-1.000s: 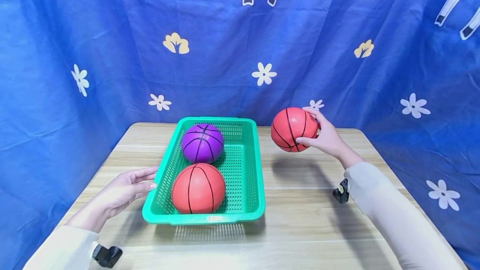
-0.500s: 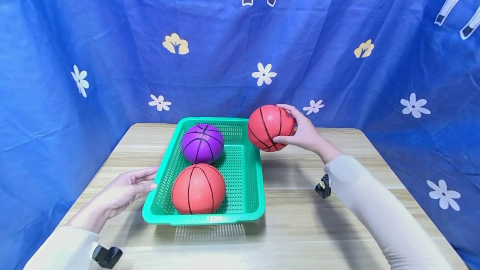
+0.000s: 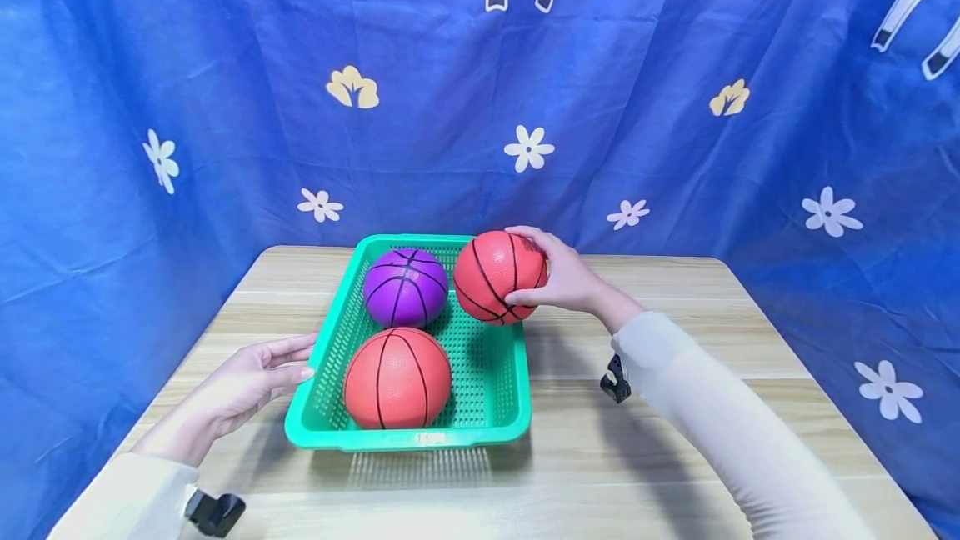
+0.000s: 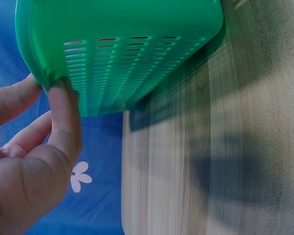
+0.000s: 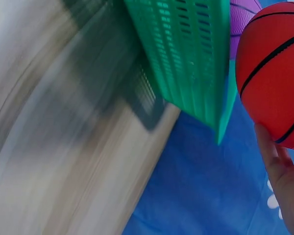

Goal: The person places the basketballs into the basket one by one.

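Note:
My right hand (image 3: 564,277) grips a red toy basketball (image 3: 491,273) from its right side, with the thumb in front and fingers over the far side. The ball hangs over the back right of a green plastic basket (image 3: 520,407). A purple basketball (image 3: 405,294) sits inside at the back left, and another red basketball (image 3: 397,382) is in front of it. At the basket's left side, my left hand (image 3: 247,382) pinches the rim between thumb and fingers; the left wrist view shows those fingers (image 4: 63,117) at the basket's edge.
A light wood-grain table (image 3: 675,357) bears the basket. Behind and beside it hangs a blue curtain (image 3: 442,107) printed with flowers. Black wrist cameras (image 3: 215,512) are worn on both sleeves.
My right hand has carried its red basketball leftward from over the table to over the basket, dipping a little lately. The left hand, the basket and the balls inside stay put.

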`<control>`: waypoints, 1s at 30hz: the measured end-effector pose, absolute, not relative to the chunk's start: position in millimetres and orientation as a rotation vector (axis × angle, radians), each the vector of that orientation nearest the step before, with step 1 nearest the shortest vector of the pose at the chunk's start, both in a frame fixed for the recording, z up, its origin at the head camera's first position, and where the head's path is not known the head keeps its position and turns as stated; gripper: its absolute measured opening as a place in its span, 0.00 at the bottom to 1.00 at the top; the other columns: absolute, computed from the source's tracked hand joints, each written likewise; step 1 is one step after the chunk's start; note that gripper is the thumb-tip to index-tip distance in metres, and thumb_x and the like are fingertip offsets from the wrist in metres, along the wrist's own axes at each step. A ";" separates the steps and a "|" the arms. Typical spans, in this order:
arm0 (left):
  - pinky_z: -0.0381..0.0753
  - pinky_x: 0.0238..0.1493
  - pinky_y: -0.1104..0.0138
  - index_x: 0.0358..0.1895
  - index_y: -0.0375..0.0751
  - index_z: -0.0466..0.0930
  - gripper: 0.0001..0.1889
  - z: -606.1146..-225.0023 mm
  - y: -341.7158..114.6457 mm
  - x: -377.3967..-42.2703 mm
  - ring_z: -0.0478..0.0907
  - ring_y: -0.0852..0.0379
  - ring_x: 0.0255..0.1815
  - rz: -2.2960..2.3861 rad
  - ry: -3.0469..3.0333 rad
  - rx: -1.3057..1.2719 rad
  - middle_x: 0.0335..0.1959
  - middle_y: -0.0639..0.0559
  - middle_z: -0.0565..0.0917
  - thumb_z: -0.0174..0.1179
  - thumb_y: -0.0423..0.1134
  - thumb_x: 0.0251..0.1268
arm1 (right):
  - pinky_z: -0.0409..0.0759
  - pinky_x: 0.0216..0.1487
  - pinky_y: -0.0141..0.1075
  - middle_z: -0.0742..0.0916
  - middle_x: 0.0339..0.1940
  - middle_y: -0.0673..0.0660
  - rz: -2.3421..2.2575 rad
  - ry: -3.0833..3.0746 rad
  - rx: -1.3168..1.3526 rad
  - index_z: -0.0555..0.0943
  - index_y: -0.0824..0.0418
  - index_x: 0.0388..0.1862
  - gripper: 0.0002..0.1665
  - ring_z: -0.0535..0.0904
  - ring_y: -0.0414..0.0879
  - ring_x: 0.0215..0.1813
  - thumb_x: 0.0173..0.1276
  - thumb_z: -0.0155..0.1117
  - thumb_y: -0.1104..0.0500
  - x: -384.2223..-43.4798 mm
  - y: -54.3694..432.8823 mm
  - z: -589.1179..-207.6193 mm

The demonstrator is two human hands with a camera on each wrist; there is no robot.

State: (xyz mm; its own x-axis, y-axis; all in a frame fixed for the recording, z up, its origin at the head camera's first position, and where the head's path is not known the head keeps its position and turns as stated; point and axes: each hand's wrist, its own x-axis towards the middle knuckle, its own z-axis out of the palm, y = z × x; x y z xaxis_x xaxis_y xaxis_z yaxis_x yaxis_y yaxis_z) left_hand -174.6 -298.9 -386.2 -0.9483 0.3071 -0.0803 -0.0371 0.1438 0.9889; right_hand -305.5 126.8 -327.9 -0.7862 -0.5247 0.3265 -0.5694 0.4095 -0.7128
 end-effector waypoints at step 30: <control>0.78 0.52 0.69 0.69 0.18 0.47 0.35 -385.3 -297.8 -173.9 0.78 0.62 0.50 1.880 2.159 0.226 0.62 0.35 0.71 0.56 0.29 0.68 | 0.82 0.45 0.39 0.73 0.57 0.52 1.127 -2.807 0.959 0.67 0.38 0.66 0.50 0.73 0.46 0.54 0.42 0.80 0.40 -295.6 77.8 -351.4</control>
State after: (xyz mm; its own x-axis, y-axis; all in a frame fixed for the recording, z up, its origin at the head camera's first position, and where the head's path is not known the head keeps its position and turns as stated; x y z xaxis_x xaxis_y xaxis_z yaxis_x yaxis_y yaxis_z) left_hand -173.9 -297.8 -385.3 -0.9516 0.2907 -0.0994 -0.0585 0.1459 0.9876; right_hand -295.6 77.8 -351.4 -0.8167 -0.5461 0.1864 -0.5233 0.5650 -0.6379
